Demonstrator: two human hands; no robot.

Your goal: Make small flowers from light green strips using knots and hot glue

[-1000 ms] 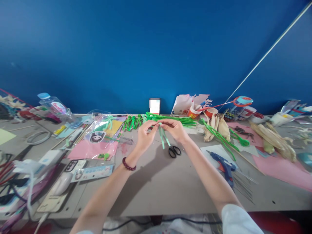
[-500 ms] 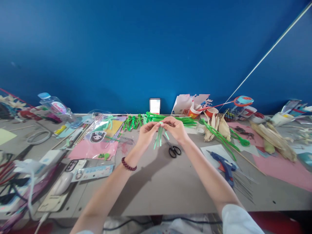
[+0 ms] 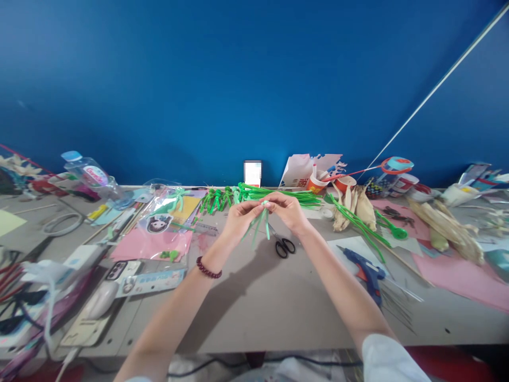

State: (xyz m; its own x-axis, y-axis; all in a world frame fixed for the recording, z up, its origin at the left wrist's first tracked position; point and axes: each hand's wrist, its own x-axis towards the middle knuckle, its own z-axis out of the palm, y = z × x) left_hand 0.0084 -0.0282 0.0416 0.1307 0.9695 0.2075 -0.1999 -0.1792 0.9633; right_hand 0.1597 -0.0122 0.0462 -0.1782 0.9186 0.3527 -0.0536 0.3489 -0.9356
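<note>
Between my hands hangs a small bundle of pale green pipe cleaners (image 3: 256,229), its loose ends pointing down. My left hand (image 3: 240,216) pinches the top of the bundle from the left. My right hand (image 3: 288,210) pinches the same top from the right, so the fingertips of both meet there. Below them, black-handled scissors (image 3: 284,247) lie on the table. Behind my hands rests a pile of bright green pipe cleaners (image 3: 308,198). Several twisted green pipe cleaner pieces (image 3: 217,199) are lined up to the left of that pile.
A phone (image 3: 253,173) stands against the blue wall. At right are a blue glue gun (image 3: 368,273), dried corn husks (image 3: 449,225) and a red paper cup (image 3: 315,183). Left are a plastic bottle (image 3: 91,172), pink paper (image 3: 147,245), a power strip (image 3: 81,265) and cables.
The hanging ends of the pale green bundle have swung and spread more to the left. Both hands keep their pinch in nearly the same place.
</note>
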